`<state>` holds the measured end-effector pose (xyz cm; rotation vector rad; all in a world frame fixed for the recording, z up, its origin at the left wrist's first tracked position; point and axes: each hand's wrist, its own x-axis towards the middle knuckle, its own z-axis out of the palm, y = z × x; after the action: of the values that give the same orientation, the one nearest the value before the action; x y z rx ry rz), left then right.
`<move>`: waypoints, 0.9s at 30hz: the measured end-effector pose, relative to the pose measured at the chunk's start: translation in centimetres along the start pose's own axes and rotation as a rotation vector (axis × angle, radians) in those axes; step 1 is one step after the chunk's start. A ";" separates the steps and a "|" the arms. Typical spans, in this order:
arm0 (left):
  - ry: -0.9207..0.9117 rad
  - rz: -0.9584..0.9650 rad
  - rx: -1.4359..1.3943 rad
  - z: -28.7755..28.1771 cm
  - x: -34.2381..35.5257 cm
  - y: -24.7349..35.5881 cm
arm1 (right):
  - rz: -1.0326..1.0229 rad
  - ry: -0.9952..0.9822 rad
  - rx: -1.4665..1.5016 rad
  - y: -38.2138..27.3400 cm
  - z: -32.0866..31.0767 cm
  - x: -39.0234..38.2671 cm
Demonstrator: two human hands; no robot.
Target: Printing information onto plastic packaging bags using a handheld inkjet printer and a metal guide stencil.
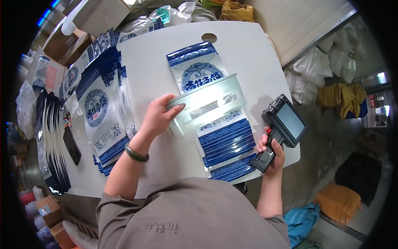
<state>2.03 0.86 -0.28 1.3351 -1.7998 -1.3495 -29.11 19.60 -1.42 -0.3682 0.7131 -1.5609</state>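
Black phone point(72, 146) chilling on left side of bench point(145, 62), beaded charm point(67, 119) by top end. Cardboard boxes point(58, 45) piled past far-left corner, whitish plastic bags point(311, 64) bunched off right, orange bundle point(339, 203) plus blue plastic point(302, 222) lower right.

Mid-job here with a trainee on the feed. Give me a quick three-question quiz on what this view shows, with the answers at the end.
1. Multiple choice: which hand grips the black handheld device with a screen?
A) left
B) right
C) neither

2. True or false: the translucent pale-green tub lies underneath the blue-and-white pouches in the middle of the table.

3. Fill in the blank: the left hand holds one end of the tub, and a dark green ____ circles that wrist.

Key
1. B, the right hand.
2. False: the tub is above them, hiding part of them.
3. Bangle.
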 end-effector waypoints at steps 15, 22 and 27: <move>0.070 -0.068 0.651 0.8 1.2 1.7 | 0.034 0.014 -0.016 -0.4 0.8 -0.1; 0.081 -0.011 0.629 1.1 1.0 1.6 | 0.045 0.244 -0.559 -1.2 8.2 0.7; 0.122 0.009 0.618 1.1 0.7 1.4 | 0.256 0.089 -0.923 -0.8 12.3 3.0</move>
<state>0.29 0.69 0.45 1.6600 -2.2253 -0.6965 -22.47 13.90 7.80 -0.8437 1.4768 -0.9314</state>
